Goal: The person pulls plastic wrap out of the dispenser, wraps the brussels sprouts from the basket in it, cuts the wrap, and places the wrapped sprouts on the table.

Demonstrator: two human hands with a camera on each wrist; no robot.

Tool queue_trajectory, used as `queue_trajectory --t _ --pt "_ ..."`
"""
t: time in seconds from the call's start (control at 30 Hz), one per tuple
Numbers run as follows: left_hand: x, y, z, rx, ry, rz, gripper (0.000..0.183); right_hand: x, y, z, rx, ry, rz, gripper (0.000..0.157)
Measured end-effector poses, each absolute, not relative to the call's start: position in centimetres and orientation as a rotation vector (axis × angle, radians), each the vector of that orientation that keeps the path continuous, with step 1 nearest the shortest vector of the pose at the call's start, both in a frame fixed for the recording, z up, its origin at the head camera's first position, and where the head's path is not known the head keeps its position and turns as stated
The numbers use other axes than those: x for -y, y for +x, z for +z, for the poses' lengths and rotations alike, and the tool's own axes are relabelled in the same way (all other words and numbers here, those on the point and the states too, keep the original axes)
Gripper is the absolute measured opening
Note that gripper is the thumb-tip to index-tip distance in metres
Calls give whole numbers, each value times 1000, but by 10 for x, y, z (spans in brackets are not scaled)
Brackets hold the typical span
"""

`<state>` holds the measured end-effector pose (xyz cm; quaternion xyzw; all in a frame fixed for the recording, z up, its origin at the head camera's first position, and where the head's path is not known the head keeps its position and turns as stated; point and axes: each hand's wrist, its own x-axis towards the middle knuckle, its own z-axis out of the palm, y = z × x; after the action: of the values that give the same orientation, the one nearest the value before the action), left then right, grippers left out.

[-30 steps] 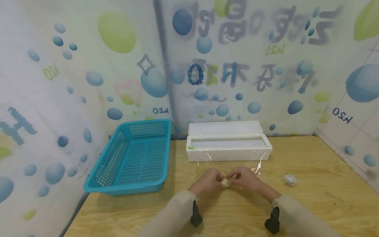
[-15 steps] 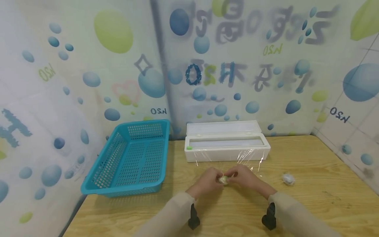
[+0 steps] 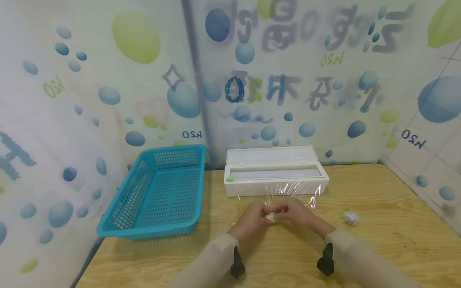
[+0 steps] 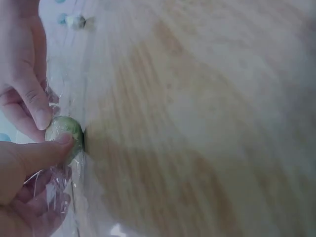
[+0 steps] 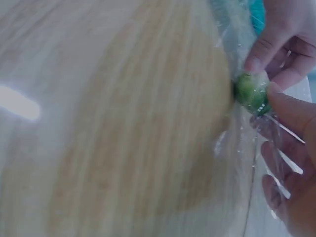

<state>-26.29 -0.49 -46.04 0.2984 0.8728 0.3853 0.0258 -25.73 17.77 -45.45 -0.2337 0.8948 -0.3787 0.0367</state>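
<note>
Between both hands is a small round green-and-white vegetable, a Brussels sprout by its look (image 3: 271, 217), with clear cling film (image 4: 58, 183) over and around it. My left hand (image 3: 253, 219) pinches it from the left, thumb lying on its side in the left wrist view. From the right, my right hand (image 3: 296, 214) grips it too, thumb tip against the sprout in the right wrist view. The film runs from the hands back to a white cling film dispenser box (image 3: 275, 187), whose lid stands up. Finger parts behind the sprout are hidden.
On the left of the wooden table (image 3: 378, 248) stands a blue-green plastic basket (image 3: 151, 232). A small film-wrapped ball (image 3: 351, 217) lies to the right of the hands. A patterned curtain (image 3: 266, 60) hangs behind the table.
Both hands stay together at the sprout with small finger shifts. The cling film between them and the box has drawn into tighter folds toward the hands. The view has shifted slightly.
</note>
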Motion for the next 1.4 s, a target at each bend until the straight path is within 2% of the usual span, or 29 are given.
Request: queue_trajectory --t 0.23,0.53,0.83,0.93,1.2,1.4 --pt "5 -276 -458 -2606 917 1146 13 -177 -249 -456 -2875 -663 -1210 17" --pt "6 -284 -452 -2616 1020 966 8 -175 -257 -462 -2930 -655 -1131 23" --pt "8 -273 -452 -2790 1043 900 33 -177 -272 -449 -2812 -800 -989 21" --pt "7 -271 -452 -2810 999 921 36 -178 -278 -445 -2774 -869 -970 23" --pt "1 -282 -457 -2750 977 1046 14 -182 -279 -442 -2765 -838 -957 20" --pt "1 -290 -450 -2668 979 1043 6 -183 -274 -446 -2932 -882 -846 21"
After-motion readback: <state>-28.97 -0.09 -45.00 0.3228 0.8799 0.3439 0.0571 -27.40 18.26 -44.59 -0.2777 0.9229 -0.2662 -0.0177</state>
